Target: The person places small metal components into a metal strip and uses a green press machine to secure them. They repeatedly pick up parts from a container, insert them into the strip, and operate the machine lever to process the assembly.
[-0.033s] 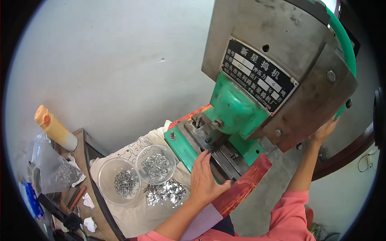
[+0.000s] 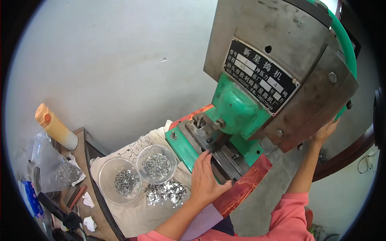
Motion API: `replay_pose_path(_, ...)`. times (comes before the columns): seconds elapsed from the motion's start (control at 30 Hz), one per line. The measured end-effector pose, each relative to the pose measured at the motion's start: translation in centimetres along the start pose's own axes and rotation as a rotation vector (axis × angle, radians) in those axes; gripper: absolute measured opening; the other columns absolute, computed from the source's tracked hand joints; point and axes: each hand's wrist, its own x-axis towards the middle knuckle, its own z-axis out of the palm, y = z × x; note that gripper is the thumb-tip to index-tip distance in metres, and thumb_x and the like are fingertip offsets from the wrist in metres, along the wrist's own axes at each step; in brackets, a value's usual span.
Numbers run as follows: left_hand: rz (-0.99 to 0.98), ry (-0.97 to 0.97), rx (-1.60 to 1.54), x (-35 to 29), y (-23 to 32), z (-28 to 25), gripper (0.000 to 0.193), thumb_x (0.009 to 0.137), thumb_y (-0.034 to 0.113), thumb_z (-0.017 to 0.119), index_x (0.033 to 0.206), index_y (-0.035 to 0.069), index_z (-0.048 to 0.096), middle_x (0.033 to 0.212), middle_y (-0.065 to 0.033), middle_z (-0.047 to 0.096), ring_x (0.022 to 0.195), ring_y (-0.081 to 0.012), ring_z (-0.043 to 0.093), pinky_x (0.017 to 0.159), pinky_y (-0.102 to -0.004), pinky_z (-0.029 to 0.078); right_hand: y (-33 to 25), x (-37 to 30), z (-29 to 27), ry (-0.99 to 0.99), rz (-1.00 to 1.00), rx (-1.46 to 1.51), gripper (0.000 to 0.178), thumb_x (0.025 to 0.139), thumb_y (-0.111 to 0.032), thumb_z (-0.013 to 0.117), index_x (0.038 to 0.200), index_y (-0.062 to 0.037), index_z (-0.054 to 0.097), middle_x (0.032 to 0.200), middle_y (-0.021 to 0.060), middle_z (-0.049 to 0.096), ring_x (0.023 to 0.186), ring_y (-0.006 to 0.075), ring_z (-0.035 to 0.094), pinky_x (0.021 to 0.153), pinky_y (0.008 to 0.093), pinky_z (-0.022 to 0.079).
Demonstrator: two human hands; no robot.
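Observation:
A bench press (image 2: 241,104) with a grey steel head and green body stands in front of me. My left hand (image 2: 206,180) lies along the near side of its steel die (image 2: 219,160). Its fingertips touch the die below the punch, while the thumb is spread away toward the red bench edge. Nothing shows in this hand, though a tiny piece at the fingertips could be hidden. On the right, my right hand (image 2: 323,130) grips the lower rim of the green handwheel (image 2: 349,52); its fingers are partly hidden behind the rim.
Left of the press, two clear plastic tubs (image 2: 105,168) hold small metal pieces. A pile of shiny metal bits (image 2: 167,193) lies beside them on a beige cloth (image 2: 138,221). Further left, a wooden table (image 2: 82,160) bears a yellow bottle (image 2: 56,126) and a plastic bag (image 2: 48,164).
The view has shifted very slightly, so the press sits a little further right. Both hands stay in place.

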Motion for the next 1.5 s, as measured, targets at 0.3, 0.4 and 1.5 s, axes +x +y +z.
replay_pose_path(0.3, 0.013, 0.066, 0.003, 0.8, 0.0, -0.1, 0.097, 0.054, 0.023, 0.088, 0.133, -0.004, 0.039, 0.142, -0.0247, 0.042, 0.130, -0.0429, 0.043, 0.110, -0.0486, 0.037, -6.4, 9.2, -0.4, -0.271, 0.052, -0.310, 0.056, 0.105, -0.045, 0.052, 0.142, -0.0017, 0.052, 0.132, 0.0106, 0.060, 0.120, 0.0184, 0.057, 0.102, 0.0326, 0.043)
replay_pose_path(0.4, 0.025, 0.107, 0.010, 1.8, -0.8, 0.6, 0.095, 0.056, 0.025, 0.085, 0.134, -0.005, 0.040, 0.142, -0.0230, 0.042, 0.131, -0.0422, 0.042, 0.110, -0.0497, 0.036, -9.0, 13.7, 0.9, -0.424, -0.052, -0.434, 0.065, 0.103, -0.052, 0.050, 0.147, -0.0044, 0.049, 0.139, 0.0107, 0.058, 0.126, 0.0209, 0.055, 0.107, 0.0338, 0.040)
replay_pose_path(1.5, 0.009, 0.185, 0.050, 4.8, -2.6, 1.0, 0.093, 0.056, 0.022, 0.085, 0.136, -0.003, 0.043, 0.141, -0.0169, 0.046, 0.138, -0.0438, 0.036, 0.115, -0.0491, 0.035, -13.2, 21.1, 7.5, -0.665, -0.337, -0.719, 0.056, 0.100, -0.047, 0.058, 0.126, 0.0031, 0.062, 0.106, 0.0120, 0.068, 0.094, 0.0207, 0.064, 0.084, 0.0345, 0.051)
